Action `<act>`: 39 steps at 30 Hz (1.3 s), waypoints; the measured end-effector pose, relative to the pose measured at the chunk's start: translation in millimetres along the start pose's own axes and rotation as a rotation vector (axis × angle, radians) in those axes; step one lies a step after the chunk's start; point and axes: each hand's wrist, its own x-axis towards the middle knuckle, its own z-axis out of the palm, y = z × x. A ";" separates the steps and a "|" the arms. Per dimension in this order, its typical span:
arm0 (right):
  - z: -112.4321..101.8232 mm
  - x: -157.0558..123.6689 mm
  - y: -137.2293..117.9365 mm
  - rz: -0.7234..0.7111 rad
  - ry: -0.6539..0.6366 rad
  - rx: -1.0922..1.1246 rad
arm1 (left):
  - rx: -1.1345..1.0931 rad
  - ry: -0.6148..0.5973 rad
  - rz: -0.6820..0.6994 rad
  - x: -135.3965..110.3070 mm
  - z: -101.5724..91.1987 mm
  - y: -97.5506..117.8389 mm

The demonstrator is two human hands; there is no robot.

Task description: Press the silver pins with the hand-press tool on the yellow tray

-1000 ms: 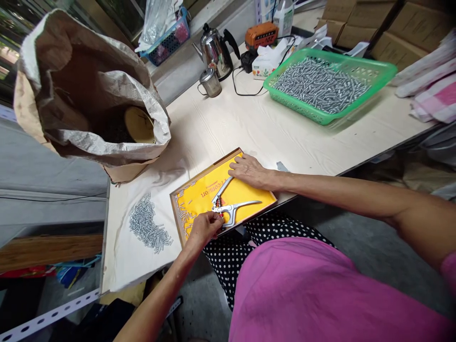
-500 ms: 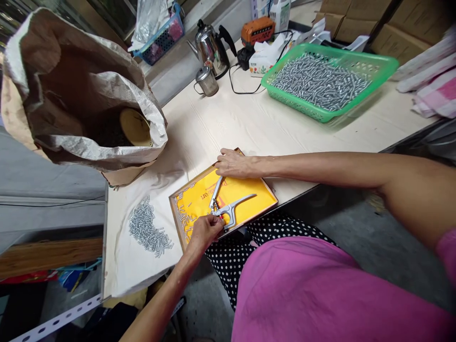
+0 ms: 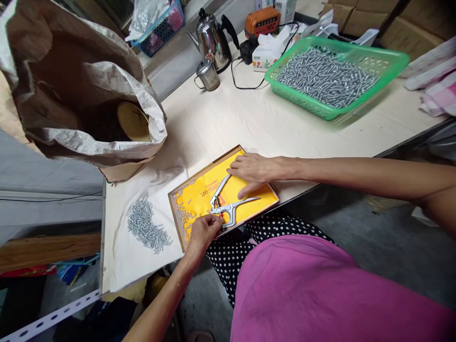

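Silver spring-handled pliers [image 3: 233, 207] with a small red part at the jaw lie in a shallow yellow-lined tray [image 3: 194, 180], handles spread apart. My left hand [image 3: 205, 231] is at the jaw end, thumb and fingers pinched together beside the red part; whatever is between the fingertips is hidden. Over the tray, my right hand [image 3: 252, 172] is open, thumb apart, with its fingertips near the end of the upper handle. Small metal pins [image 3: 183, 213] are scattered along the tray's left side.
A pile of metal pins [image 3: 146, 225] rests on white cloth left of the tray. A large paper sack [image 3: 131, 159] stands at the left. A green basket [image 3: 335, 114] of metal pieces sits at the right rear. Behind are a kettle [image 3: 213, 42], a metal cup [image 3: 208, 76] and an orange battery [image 3: 262, 22].
My right hand has shifted right and toward me from the tray's far edge, its fingers spreading. My left hand stays pinched at the jaw. The view has shifted slightly.
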 end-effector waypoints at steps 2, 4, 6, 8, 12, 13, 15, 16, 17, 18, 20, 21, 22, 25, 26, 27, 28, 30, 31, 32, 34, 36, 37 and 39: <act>-1.1 -10.3 -4.5 -0.009 -0.006 -0.002 | 0.020 0.006 0.004 0.3 0.4 -1.5; 0.3 -18.4 -9.7 0.011 -0.008 -0.006 | 0.039 0.010 0.005 1.2 0.8 -2.4; 2.4 -23.5 -15.0 0.035 0.007 -0.011 | 0.049 0.010 0.001 2.6 0.8 -2.9; 3.4 -26.3 -20.7 0.045 0.033 -0.020 | 0.059 0.004 -0.007 3.8 0.0 -3.2; -0.2 -29.9 -34.2 0.078 0.015 -0.039 | 0.155 -0.015 -0.011 0.1 -2.9 -1.3; -1.6 -30.6 -37.9 0.089 -0.005 -0.046 | 0.215 0.015 0.019 -2.5 -2.9 0.5; -3.9 -31.6 -44.7 0.093 -0.044 -0.059 | 0.343 0.143 0.161 -7.6 -0.7 6.1; -4.7 -31.8 -47.4 0.085 -0.056 -0.062 | 0.403 0.220 0.272 -8.9 1.7 10.0; -5.2 -31.8 -49.6 0.072 -0.059 -0.064 | 0.454 0.284 0.394 -8.6 4.8 14.5; -5.4 -31.4 -51.2 0.057 -0.054 -0.063 | 0.499 0.323 0.513 -6.3 8.4 19.3; -5.2 -29.9 -53.0 0.039 -0.022 -0.063 | 0.589 0.332 0.693 4.7 15.4 28.8; -4.7 -28.7 -53.4 0.032 -0.004 -0.064 | 0.625 0.324 0.745 12.6 18.3 32.8; -4.0 -27.4 -53.5 0.027 0.010 -0.063 | 0.651 0.315 0.772 21.0 20.3 36.0; -1.0 -22.3 -52.4 0.029 0.043 -0.044 | 0.670 0.295 0.799 42.5 21.0 40.9; -0.1 -20.3 -51.6 0.037 0.055 -0.038 | 0.665 0.302 0.807 46.9 19.8 41.4; 0.4 -18.2 -50.7 0.044 0.063 -0.036 | 0.660 0.315 0.816 49.8 18.2 41.8; 0.5 -16.0 -49.7 0.045 0.068 -0.036 | 0.656 0.328 0.820 51.5 16.5 42.4; -0.6 -11.9 -47.7 0.028 0.067 -0.041 | 0.659 0.336 0.807 52.4 13.3 44.7; -1.6 -10.3 -46.8 0.018 0.061 -0.040 | 0.667 0.326 0.793 52.4 12.1 46.4; -2.6 -8.9 -45.9 0.010 0.055 -0.036 | 0.676 0.310 0.779 52.6 11.2 48.2; -3.9 -7.2 -43.7 0.010 0.051 -0.028 | 0.687 0.278 0.755 53.5 10.1 51.6; -3.3 -6.3 -40.0 0.028 0.066 -0.022 | 0.682 0.274 0.738 55.5 9.5 53.1; -2.2 -5.9 -37.0 0.038 0.086 -0.013 | 0.675 0.285 0.731 56.7 9.3 52.8; 1.4 -4.7 -28.5 0.042 0.133 0.023 | 0.659 0.323 0.722 58.7 8.7 50.5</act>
